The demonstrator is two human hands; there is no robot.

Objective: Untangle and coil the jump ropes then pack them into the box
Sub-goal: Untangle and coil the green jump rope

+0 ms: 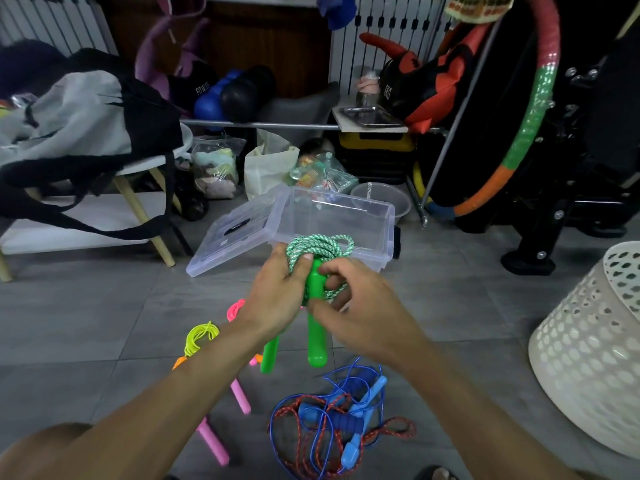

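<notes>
Green jump rope (318,249) is sitting coiled above both grips, handles hanging straight down, left hand (277,296) clamping the coil, right hand (360,306) pinching its wrap, open clear box (374,216) lying just beyond.

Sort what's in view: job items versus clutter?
Job: green-and-white braided rope with green plastic handles, held by left hand and right hand; clear plastic box; blue and red tangled ropes; pink-handled rope.
Clutter: white perforated basket; striped hoop.
</notes>
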